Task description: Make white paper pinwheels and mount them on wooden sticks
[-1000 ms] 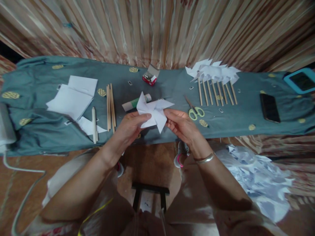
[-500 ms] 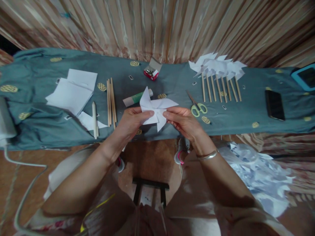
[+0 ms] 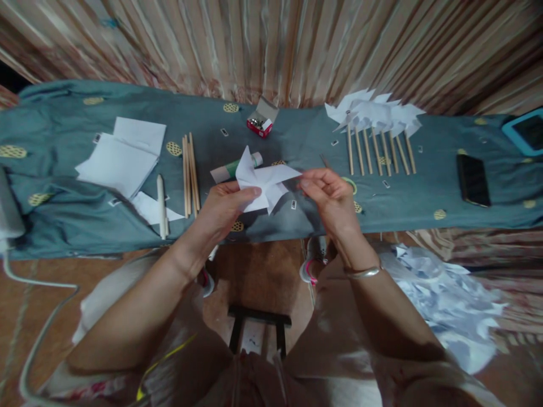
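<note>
A white paper pinwheel head (image 3: pixel 263 180) is held just above the teal cloth-covered table (image 3: pixel 85 220). My left hand (image 3: pixel 224 206) is closed on its lower left part, thumb on top. My right hand (image 3: pixel 333 198) is just right of the paper, fingers curled in a pinch by the tip of the right-hand blade; what it pinches is too small to make out. A glue stick (image 3: pixel 231 168) lies right behind the pinwheel. Green-handled scissors (image 3: pixel 350 182) are mostly hidden behind my right hand.
Wooden sticks (image 3: pixel 189 172), a white pen (image 3: pixel 161 203) and paper sheets (image 3: pixel 123 158) lie at left. A red box of pins (image 3: pixel 259 123) sits at the back. Finished pinwheels on sticks (image 3: pixel 377 133) and a black phone (image 3: pixel 472 180) lie at right. Paper scraps (image 3: pixel 445 299) cover the floor.
My right hand let go of the pinwheel's centre and moved right and up, now covering the scissors. The left hand keeps the pinwheel, tilted slightly.
</note>
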{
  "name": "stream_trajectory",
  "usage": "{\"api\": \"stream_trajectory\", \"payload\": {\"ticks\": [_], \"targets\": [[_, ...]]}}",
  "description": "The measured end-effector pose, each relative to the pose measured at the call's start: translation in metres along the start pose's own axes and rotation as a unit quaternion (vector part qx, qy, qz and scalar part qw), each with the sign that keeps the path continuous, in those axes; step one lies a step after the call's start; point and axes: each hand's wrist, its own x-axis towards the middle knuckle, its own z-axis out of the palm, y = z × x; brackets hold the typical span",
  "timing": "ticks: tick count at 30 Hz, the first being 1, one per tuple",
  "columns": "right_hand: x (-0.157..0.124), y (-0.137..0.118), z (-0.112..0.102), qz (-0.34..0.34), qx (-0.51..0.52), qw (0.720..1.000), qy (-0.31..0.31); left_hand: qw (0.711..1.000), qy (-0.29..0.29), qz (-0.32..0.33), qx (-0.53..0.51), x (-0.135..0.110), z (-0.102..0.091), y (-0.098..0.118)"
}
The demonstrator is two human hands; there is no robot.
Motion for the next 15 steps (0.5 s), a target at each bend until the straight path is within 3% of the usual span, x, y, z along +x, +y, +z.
{"api": "stream_trajectory", "payload": {"ticks": [3, 7, 15], "targets": [[-0.003, -0.006, -0.005, -0.079, -0.050, 0.996, 0.003, 1.000, -0.005, 0.001, -0.006, -0.001, 0.000, 0.000], [-0.010, -0.018, -0.009, -0.153, -0.138, 0.975, -0.084, 1.000, -0.009, -0.011, 0.000, -0.003, 0.001, 0.000], [-0.015, -0.022, -0.007, -0.176, -0.219, 0.948, -0.148, 0.999, -0.033, -0.009, 0.043, -0.002, -0.002, -0.007]]}}
